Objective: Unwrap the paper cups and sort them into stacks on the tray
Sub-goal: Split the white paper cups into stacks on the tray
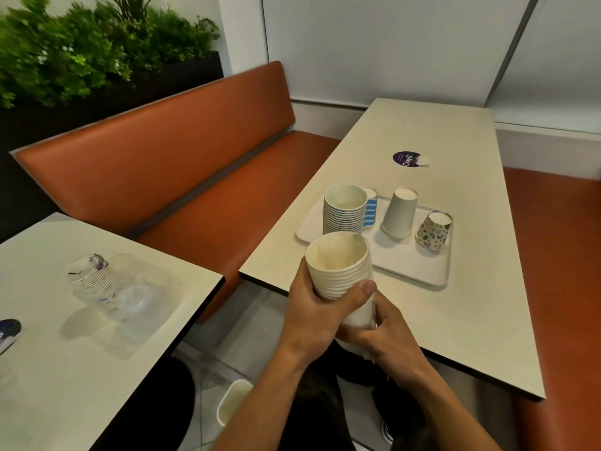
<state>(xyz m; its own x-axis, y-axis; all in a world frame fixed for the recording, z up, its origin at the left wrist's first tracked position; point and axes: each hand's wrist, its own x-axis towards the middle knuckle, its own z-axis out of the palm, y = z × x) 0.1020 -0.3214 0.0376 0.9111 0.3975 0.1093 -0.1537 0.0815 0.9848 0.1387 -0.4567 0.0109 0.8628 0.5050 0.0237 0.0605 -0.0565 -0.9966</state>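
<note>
Low in the centre of the frame, both hands grip one nested stack of cups point(341, 271), its long axis tilted, open mouth up and away. The left hand point(312, 307) wraps closed round the upper rims; the right hand point(387, 333) is closed round the base, nearer the body. The tray point(406, 265) lies just beyond, at centre right, already holding a striped stack point(344, 213) and upturned cups.

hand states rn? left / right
Left hand: closed around the upper part of the white cup stack.
Right hand: closed around the same stack's lower end.
</note>
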